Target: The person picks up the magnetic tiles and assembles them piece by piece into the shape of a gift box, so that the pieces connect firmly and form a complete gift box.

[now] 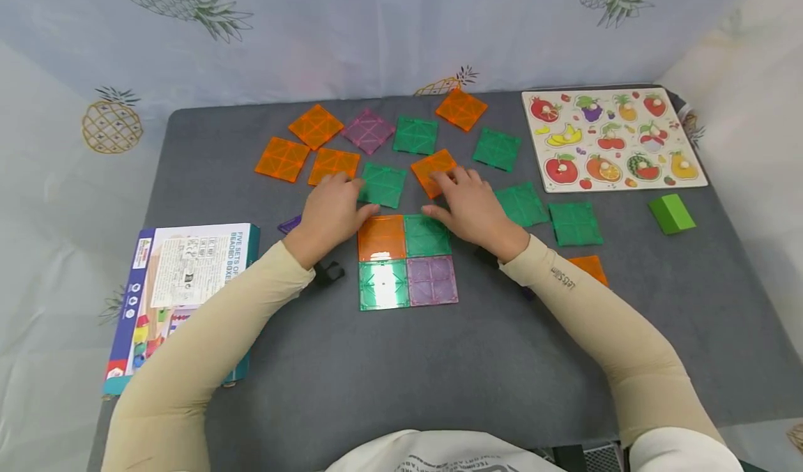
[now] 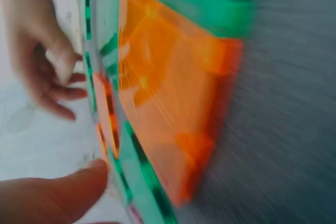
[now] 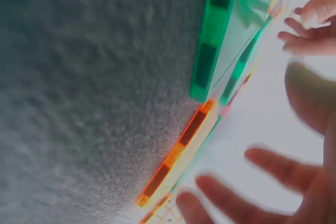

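Four square see-through tiles form a block in the middle of the grey table: an orange tile (image 1: 381, 238), a green tile (image 1: 427, 236), a second green tile (image 1: 383, 285) with glare on it, and a purple tile (image 1: 433, 280). My left hand (image 1: 332, 212) hovers at the block's upper left, nearest a loose green tile (image 1: 383, 186). Over by the block's upper right is my right hand (image 1: 473, 206), its fingertips at a loose orange tile (image 1: 433, 170); contact is unclear. Nothing is held in either hand, and in the right wrist view the fingers (image 3: 283, 169) are spread.
Several more loose tiles lie along the back, among them a purple one (image 1: 369, 131) and an orange one (image 1: 461, 109). A fruit puzzle board (image 1: 617, 137) lies at back right, with a green block (image 1: 672, 214) before it. On the left is a flat box (image 1: 188, 270).
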Demonstrator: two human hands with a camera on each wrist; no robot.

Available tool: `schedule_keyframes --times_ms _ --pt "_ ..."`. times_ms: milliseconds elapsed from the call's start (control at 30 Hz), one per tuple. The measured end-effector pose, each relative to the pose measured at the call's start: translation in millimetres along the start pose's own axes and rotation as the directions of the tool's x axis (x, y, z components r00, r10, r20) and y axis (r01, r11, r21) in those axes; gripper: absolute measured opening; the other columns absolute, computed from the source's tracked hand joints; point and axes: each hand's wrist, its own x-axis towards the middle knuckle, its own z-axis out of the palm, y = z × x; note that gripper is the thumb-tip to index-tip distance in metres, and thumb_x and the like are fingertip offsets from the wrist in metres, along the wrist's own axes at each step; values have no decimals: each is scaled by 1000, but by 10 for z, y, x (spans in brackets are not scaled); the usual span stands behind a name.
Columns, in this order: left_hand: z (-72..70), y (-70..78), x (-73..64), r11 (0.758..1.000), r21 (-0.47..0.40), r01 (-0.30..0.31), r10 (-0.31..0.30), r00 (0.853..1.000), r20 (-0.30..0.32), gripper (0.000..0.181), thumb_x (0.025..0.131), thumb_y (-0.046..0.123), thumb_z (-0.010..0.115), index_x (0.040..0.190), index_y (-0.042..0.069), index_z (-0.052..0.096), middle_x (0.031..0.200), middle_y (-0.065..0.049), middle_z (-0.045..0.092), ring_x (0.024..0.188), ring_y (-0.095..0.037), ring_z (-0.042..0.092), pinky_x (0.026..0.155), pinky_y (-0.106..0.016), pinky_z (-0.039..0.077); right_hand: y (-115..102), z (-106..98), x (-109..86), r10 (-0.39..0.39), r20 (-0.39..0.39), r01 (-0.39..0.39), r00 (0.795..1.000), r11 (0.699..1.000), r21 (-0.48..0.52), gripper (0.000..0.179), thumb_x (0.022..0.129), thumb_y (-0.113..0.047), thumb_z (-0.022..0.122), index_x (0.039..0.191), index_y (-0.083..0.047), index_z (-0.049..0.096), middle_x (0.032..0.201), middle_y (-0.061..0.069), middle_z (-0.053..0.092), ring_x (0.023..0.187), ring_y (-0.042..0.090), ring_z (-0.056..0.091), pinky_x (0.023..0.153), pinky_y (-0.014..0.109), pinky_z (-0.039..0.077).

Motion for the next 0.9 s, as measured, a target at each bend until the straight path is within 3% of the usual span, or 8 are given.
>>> schedule_keyframes --times_ms 67,200,300,433,567,700,800,900 --pt "19 109 125 999 16 33 -33 999 11 64 89 47 64 134 2 54 123 -22 59 107 -38 57 87 -50 51 28 -22 71 85 -28 -85 996 996 6 67 91 -48 60 141 -7 43 127 25 49 109 43 47 87 57 45" --pt "48 291 309 989 74 130 -135 989 67 77 86 57 63 141 7 44 127 -23 55 109 -40 56 86 -51 51 78 -42 219 207 12 -206 978 978 -20 71 92 -51 57 141 -4 40 123 28 50 103 44 49 83 58 47" --pt "72 393 398 979 99 179 -189 976 106 79 83 59 64 139 9 41 128 -24 51 107 -41 55 84 -51 51 89 -36 319 255 44 -252 966 965 -67 74 90 -56 56 138 -2 41 118 27 52 98 43 51 81 58 49" --pt "106 463 472 976 87 200 -210 969 127 76 82 54 68 137 9 40 128 -26 45 103 -41 53 79 -49 53 83 -20 401 273 38 -267 961 957 -111 74 88 -57 58 134 -1 44 110 26 53 93 41 52 77 56 51" --pt "114 472 496 979 48 198 -203 969 139 73 83 48 70 135 9 39 126 -28 44 103 -42 51 78 -49 54 74 -39 409 249 21 -244 968 960 -138 64 86 -49 65 122 3 53 95 22 60 83 37 56 71 50 53" --pt "120 449 497 981 12 193 -193 970 151 70 83 44 71 132 8 39 123 -29 45 103 -43 49 77 -48 53 108 -112 342 176 22 -173 984 979 -110 51 84 -40 68 108 4 59 75 15 61 67 30 56 60 40 50" --pt "124 426 484 982 3 191 -189 970 156 69 83 44 72 132 8 39 122 -29 45 103 -43 47 76 -47 53 119 -235 217 121 20 -120 992 991 -56 50 82 -37 69 109 3 58 77 13 62 68 29 54 62 37 46" --pt "116 405 470 983 1 186 -184 970 160 70 84 43 71 134 8 38 123 -29 44 104 -44 47 75 -46 54 74 -365 18 -14 -3 14 1000 999 -42 57 79 -35 72 118 4 58 88 14 65 76 30 53 72 39 45"
